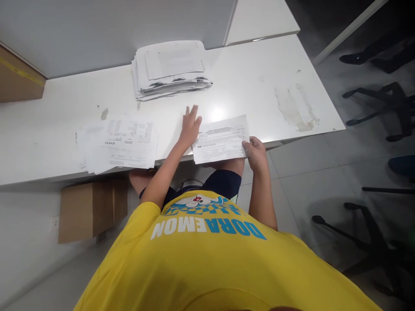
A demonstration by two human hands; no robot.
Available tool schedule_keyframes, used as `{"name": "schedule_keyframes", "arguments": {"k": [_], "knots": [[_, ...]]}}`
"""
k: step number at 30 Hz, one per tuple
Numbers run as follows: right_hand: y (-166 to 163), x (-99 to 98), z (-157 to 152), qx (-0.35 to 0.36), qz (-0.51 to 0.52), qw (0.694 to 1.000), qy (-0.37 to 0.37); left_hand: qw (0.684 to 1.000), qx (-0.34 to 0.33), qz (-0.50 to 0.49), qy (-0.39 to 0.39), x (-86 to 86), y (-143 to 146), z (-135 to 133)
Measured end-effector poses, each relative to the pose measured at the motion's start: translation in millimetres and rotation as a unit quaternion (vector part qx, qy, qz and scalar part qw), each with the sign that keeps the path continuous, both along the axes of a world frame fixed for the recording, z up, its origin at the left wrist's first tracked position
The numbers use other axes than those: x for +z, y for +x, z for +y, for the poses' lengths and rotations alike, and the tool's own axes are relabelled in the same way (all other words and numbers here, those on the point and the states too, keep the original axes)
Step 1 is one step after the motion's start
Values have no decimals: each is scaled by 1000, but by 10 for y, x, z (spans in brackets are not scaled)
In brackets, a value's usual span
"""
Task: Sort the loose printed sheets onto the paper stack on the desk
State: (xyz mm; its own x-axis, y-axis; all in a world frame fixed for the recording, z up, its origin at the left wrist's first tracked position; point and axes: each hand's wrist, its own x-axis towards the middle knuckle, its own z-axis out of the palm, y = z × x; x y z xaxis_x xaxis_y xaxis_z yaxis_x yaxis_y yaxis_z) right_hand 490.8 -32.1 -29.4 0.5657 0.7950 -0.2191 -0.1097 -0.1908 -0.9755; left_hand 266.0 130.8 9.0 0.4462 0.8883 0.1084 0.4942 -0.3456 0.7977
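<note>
My right hand point(256, 152) pinches the right edge of a printed paper sheet point(222, 140), thumb on top and fingers underneath. The sheet lies partly over the front edge of the white table. At its left edge is my left hand point(191, 125), fingers stretched out toward the back and holding nothing; whether it touches the sheet I cannot tell. Left of that hand, loose printed papers point(129, 144) lie spread in an overlapping pile near the front edge. Farther back stands a thick stack of papers point(175, 65) with uneven edges.
The white table point(246, 82) has peeled marks at its right. A cardboard box point(21, 77) sits at its far left, another cardboard box point(92, 207) is underneath. A grey panel point(97, 32) rises behind. Black chair bases point(369, 242) and a person's shoes point(352, 58) are at right.
</note>
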Motion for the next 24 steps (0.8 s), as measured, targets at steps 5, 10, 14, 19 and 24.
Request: {"name": "schedule_keyframes", "arguments": {"k": [5, 10, 14, 19, 24], "knots": [[-16, 28, 29, 4, 11, 1000, -11, 997, 52, -47, -37, 93, -341, -74], [56, 117, 17, -29, -33, 999, -18, 998, -5, 38, -42, -79, -384, -213], [269, 242, -123, -86, -84, 993, 18, 995, -24, 96, -4, -108, -315, -256], [575, 408, -245, -183, -149, 968, 89, 997, -27, 77, 0, -72, -358, -279], [610, 453, -47, -266, -191, 933, 150, 996, -55, 58, 40, -105, -375, -363]]}}
